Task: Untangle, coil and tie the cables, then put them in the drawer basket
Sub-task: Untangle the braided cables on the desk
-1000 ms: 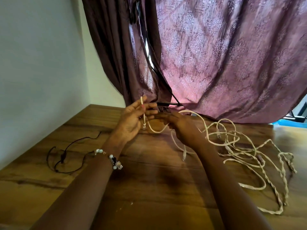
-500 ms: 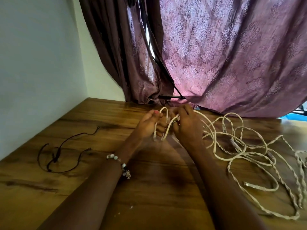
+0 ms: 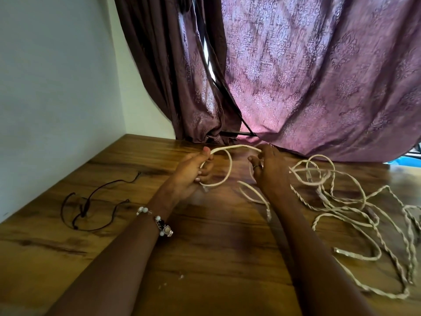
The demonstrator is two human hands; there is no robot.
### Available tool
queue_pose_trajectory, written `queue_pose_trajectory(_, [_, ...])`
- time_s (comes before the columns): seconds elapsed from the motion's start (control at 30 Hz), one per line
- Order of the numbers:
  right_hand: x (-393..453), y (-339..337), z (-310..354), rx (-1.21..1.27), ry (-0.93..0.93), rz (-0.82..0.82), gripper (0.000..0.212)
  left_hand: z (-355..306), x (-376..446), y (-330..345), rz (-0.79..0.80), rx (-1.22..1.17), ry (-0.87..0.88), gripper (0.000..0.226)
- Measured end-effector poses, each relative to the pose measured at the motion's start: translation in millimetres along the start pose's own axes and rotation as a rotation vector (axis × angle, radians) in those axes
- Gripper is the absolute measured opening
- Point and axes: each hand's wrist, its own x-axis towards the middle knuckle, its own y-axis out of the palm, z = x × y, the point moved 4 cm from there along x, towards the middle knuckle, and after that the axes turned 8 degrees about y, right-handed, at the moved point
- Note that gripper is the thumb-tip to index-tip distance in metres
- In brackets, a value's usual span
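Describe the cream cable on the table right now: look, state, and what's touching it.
The cream cable looks braided or twisted, with pale connector ends. Most of it sprawls in a loose tangle on the wooden table to the right. One end is formed into a loop, gripped by the left hand; the strand arcs across to the right hand, whose fingers hold it. A free connector end lies below the right wrist. It is not yet tied.

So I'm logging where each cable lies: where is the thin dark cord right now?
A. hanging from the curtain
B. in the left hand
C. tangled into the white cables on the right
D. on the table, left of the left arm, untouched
D: the dark cord lies loose on the table left of the left hand, which holds a loop of white cable.
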Motion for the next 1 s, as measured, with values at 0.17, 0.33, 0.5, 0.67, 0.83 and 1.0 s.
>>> queue_pose_trajectory(0.17, [-6.0,2.1,3.9,-0.254,0.002,0.028,0.031,-9.1,0.3,-8.0,-0.001,-0.29,-0.028,0.041])
queue_pose_trajectory(0.33, [-7.9,2.6,16.8,-0.366,-0.131,0.082,0.042,-19.7,1.7,-15.3,-0.012,-0.466,0.054,0.044])
queue_pose_trajectory(0.5, [-9.0,-15.9,24.5,-0.3,-0.119,-0.056,0.04,-38.3,0.0,-42.2,-0.208,-0.618,0.215,0.039])
queue_pose_trajectory(0.67, [-18.9,-7.1,33.4,-0.46,-0.493,-0.153,0.024,-38.8,-1.1,-43.9,-0.297,-0.542,0.216,0.041])
queue_pose_trajectory(0.83, [-37.5,2.5,59.6,-0.423,-0.738,0.01,0.036,-33.4,-0.5,-34.2,-0.406,-0.318,0.22,0.059])
queue_pose_trajectory(1.0, [-46.3,1.4,72.5,-0.201,-0.782,0.251,0.041,-29.2,-5.7,-18.8,-0.26,-0.045,0.171,0.059])
